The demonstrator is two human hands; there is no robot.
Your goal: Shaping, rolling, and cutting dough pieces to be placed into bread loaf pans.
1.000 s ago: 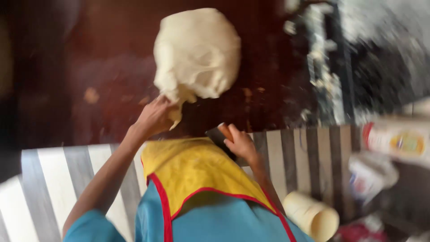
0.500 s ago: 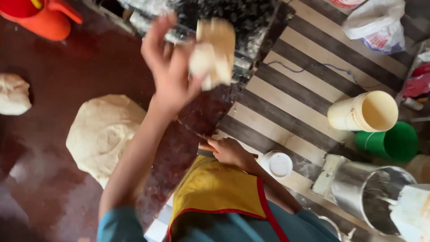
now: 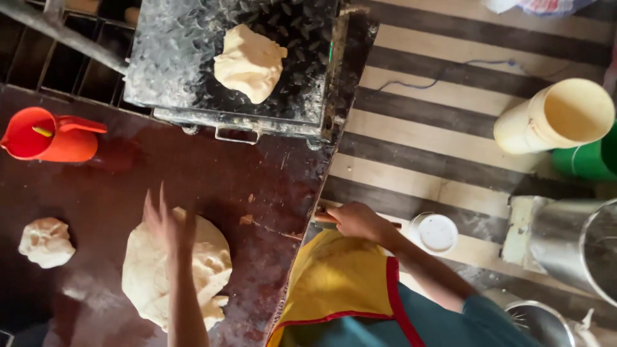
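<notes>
Hovering blurred over the big dough (image 3: 193, 276) near the table's (image 3: 116, 186) near edge: left hand (image 3: 168, 222), fingers spread wide, holding nothing. Gripping a wooden-handled tool at the table's right edge: right hand (image 3: 357, 222), fingers curled round the handle (image 3: 324, 218); blade hidden. Lying just right of that hand on the striped floor (image 3: 437, 148): white lid (image 3: 437, 232). Sitting at the table's left edge, well apart from the big dough: small dough lump (image 3: 45, 241). Standing farther back by the left edge: orange jug (image 3: 48, 136). Resting on the scale (image 3: 173, 64) at the far edge: dough piece (image 3: 249, 62). Lying off right: cream bucket (image 3: 553, 119).
</notes>
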